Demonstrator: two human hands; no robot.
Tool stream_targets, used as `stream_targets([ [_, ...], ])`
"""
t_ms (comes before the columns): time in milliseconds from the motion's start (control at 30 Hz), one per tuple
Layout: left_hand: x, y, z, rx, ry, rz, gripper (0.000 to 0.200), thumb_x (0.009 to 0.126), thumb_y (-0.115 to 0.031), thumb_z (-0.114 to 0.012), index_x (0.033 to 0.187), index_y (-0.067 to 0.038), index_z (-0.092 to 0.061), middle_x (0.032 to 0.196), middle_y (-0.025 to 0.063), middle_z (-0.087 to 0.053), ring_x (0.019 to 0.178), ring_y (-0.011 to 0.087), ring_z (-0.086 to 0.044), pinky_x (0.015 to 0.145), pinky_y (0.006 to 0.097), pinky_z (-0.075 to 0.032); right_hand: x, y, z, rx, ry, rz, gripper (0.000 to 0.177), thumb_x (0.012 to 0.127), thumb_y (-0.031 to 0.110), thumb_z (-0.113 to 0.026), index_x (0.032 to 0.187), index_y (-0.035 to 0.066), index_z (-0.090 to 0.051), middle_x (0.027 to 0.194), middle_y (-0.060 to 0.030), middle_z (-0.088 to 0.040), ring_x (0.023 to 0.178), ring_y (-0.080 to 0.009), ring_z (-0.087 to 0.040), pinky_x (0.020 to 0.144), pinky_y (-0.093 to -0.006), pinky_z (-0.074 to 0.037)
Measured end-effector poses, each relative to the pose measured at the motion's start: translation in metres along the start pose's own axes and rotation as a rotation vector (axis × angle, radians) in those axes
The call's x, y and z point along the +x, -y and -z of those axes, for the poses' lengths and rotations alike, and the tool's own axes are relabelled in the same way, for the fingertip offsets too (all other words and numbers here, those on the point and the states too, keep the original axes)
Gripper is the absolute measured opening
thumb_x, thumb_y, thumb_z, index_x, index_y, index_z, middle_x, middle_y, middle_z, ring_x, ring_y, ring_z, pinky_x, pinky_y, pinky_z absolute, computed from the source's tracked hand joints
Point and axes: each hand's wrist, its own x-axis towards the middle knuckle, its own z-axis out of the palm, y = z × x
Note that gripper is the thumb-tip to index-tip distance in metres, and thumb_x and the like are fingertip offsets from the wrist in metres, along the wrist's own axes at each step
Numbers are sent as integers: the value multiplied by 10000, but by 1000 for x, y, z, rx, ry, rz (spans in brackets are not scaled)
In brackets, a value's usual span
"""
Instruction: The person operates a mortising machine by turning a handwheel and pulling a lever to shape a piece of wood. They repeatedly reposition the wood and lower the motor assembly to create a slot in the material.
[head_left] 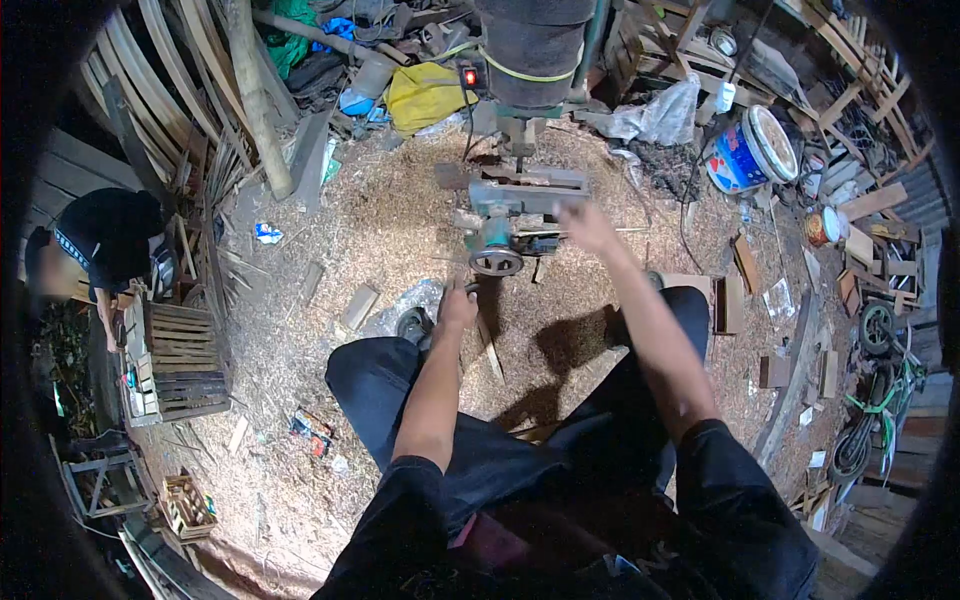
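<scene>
Matt green metal machine [515,200]; rough sawdust floor [390,230]; wooden crate [185,360].

Head camera, high, looking steeply down

Sawdust-strewn floor [380,225], slatted wooden crates [185,362]

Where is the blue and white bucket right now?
In the head view, the blue and white bucket sits at upper right, to the right of the green machine and beyond the right hand.
</scene>
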Motion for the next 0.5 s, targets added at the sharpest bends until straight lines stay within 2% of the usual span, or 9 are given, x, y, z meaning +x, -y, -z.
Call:
stream_targets([
  [33,14,14,-11,-2,129,76,771,878,-200,-595,1470,103,-205,1493,332,-295,1335,450,-397,1128,426,-350,-21,2,-19,7,69,-13,509,968,447,-523,1170,-3,-649,983,-199,-708,938,-287,-680,850,-413,-518],
  [67,23,26,-25,19,118,84,791,882,-214,-598,1470,115,-184,1509,333,-253,1335,451,-399,1126,426,-352,-33,6,-35,15,137,-26,503,968,432,-523,1189,-5,-638,1012,-219,-707,989,-319,-681,878,-417,-513],
  [133,25,40,-50,62,113,93,832,889,-240,-603,1469,139,-141,1540,335,-169,1333,452,-402,1123,427,-357,-18,-67,-119,138,144,140,454,970,373,-535,1203,-7,-624,980,-249,-693,949,-352,-683,847,-413,-518],
  [167,23,34,-46,-1,242,181,899,895,-292,-615,1469,154,-85,1571,318,-46,1416,426,-283,1167,414,-286,-22,-56,-118,107,158,139,418,968,346,-534,1199,10,-626,982,-258,-684,930,-380,-674,834,-432,-521],
  [233,14,28,-51,112,271,190,947,891,-314,-628,1479,139,-41,1587,284,14,1459,399,-169,1194,401,-215,-34,-11,-108,42,195,141,351,963,291,-532,1191,43,-630,986,-275,-664,891,-436,-656,807,-470,-526],
  [267,12,29,-58,167,289,198,971,889,-325,-635,1484,132,-19,1595,267,44,1481,385,-112,1208,395,-179,-32,-8,-106,38,216,117,352,965,295,-531,1204,55,-629,980,-278,-661,891,-441,-653,810,-472,-527],
  [300,12,29,-64,196,327,224,1042,868,-378,-659,1498,101,18,1610,221,66,1499,347,19,1221,386,-104,-31,-6,-104,35,239,91,354,968,300,-529,1216,67,-628,973,-282,-657,891,-445,-649,812,-474,-528],
  [433,30,53,-79,165,377,249,1119,814,-477,-694,1519,59,-10,1617,203,46,1499,349,-27,1219,415,-116,-31,-8,-112,-16,262,-28,380,981,337,-522,1246,83,-622,962,-279,-659,889,-452,-645,808,-483,-529],
  [500,37,57,-81,159,412,250,1116,817,-483,-689,1517,64,-15,1618,199,45,1499,341,-36,1220,415,-111,-30,-12,-115,29,212,42,400,983,363,-516,1254,88,-621,952,-275,-662,893,-451,-646,810,-491,-526],
])
